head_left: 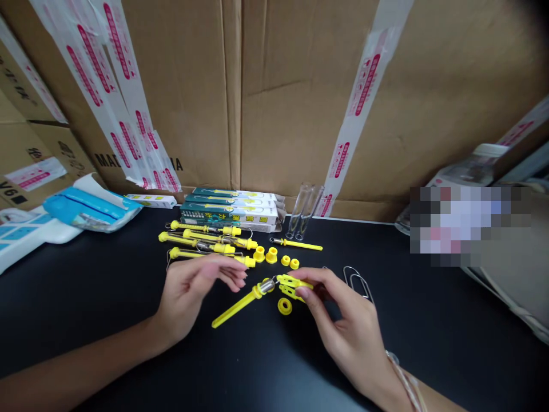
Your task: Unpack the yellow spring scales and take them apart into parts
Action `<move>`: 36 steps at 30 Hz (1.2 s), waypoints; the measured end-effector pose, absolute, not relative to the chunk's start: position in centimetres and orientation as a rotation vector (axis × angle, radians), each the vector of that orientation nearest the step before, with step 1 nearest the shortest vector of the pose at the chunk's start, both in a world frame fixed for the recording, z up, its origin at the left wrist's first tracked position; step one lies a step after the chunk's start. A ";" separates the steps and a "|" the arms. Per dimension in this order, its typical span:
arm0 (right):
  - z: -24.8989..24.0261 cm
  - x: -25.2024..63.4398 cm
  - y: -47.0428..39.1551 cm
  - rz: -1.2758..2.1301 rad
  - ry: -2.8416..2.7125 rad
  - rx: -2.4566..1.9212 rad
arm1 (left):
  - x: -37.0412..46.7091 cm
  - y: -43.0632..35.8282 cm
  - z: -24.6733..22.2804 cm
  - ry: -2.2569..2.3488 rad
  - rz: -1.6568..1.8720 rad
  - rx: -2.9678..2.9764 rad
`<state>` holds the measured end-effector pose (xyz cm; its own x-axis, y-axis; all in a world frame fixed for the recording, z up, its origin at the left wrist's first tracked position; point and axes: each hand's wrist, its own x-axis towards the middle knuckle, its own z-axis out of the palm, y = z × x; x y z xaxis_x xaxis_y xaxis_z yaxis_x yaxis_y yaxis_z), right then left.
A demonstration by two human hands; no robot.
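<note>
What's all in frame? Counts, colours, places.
yellow rod with spring: 1, yellow, centre, one end at the right fingertips
yellow ring: 1, on table under that part
yellow caps: 4, row behind the hands
assembled yellow scales: about 4, centre-left pile
boxes: about 3, green-white, stacked by cardboard wall
clear tubes: 2, leaning on wall
thin yellow rod: 1, by tubes
wire hooks: 2, silver, right
blue-white packets: far left
black table: 1
left hand: open, empty
right hand: pinching yellow part
</note>
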<state>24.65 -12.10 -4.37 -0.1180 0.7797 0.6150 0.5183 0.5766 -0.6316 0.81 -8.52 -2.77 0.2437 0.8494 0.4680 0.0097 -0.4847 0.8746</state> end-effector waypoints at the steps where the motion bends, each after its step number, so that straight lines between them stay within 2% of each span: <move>1: -4.3 24.6 -12.1 0.326 -1.787 -1.058 | 1.0 -8.6 -3.0 0.837 1.314 1.870; 7: -4.3 24.0 -12.5 0.403 -1.815 -1.002 | 2.2 -9.3 -3.5 0.852 1.233 2.401; 36: -4.7 24.2 -12.8 0.357 -2.081 -0.924 | 2.4 -9.6 -3.4 0.817 1.235 2.605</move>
